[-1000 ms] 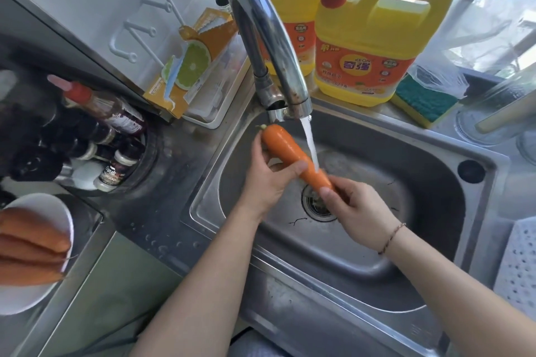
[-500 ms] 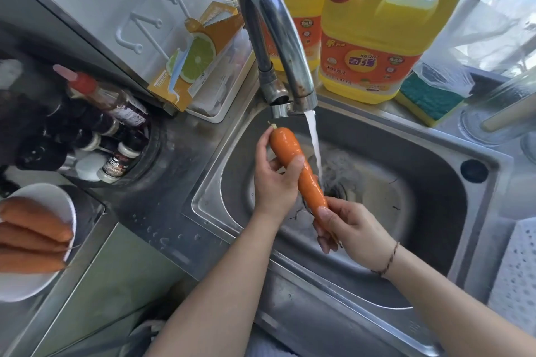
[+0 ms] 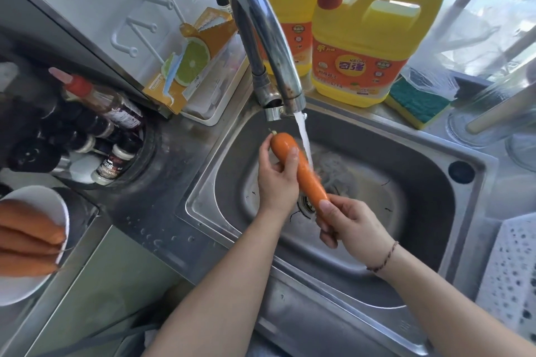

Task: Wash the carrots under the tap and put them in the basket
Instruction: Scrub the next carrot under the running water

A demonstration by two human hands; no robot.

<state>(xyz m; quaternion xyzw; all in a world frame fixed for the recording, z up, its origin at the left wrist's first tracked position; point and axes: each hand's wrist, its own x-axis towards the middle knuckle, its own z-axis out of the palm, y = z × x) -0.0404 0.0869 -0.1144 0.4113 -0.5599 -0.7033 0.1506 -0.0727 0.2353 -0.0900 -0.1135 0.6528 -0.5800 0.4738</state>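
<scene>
The left hand [image 3: 277, 180] is curled round the thick upper part of the carrot [image 3: 301, 171], thumb laid across its front just below the stem end, while the right hand [image 3: 351, 224] pinches the narrow tip between thumb and fingers. Held this way the carrot slants over the middle of the sink [image 3: 435, 200], crown up toward the tap [image 3: 266, 46] and tip down above the drain, with the stream of water [image 3: 303, 139] striking its right flank between the two hands.

A carrot is stiff and fairly light, so it should neither bend nor bruise under a firm grip, but wet skin is probably slippery. The thick end offers the surest hold; the tapered tip could slide out of a pinch. Turning it between both hands should rinse every side.

More carrots [image 3: 27, 243] wait on a white plate [image 3: 23, 290] at far left. The perforated white thing at the right edge may be the basket [image 3: 510, 275], though only a corner shows.
</scene>
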